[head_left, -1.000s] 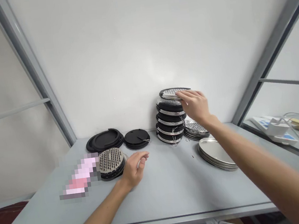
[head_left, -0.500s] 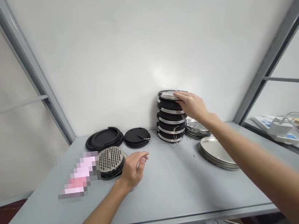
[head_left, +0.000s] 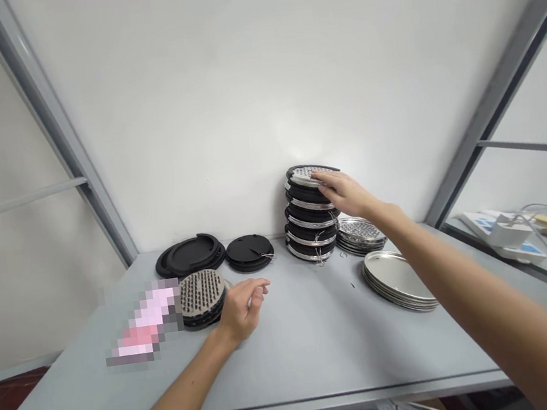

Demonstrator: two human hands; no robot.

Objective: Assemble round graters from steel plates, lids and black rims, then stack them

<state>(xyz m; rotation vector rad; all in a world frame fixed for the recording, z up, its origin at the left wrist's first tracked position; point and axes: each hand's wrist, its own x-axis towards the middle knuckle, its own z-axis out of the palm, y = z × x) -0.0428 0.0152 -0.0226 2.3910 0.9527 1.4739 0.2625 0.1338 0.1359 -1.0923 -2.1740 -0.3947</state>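
My right hand rests its outstretched fingers on the silver perforated disc on top of a tall stack. That stack alternates black rings and silver rims, with small wire loops hanging from its front. My left hand is low over the table, fingers loosely bent and pointing right, with nothing visible in them. Just left of it lies a short pile topped by a grey disc with rows of holes; black pieces show beneath. The hand hides part of this pile's right side.
Black rings and flat black discs lie at the back left. Silver perforated discs and smooth silver round plates are stacked at right. A pixelated pink patch is at left. White devices with cables sit beyond the right frame.
My right hand has slid slightly left and down over the top of the tall stack. My left hand is almost unmoved.
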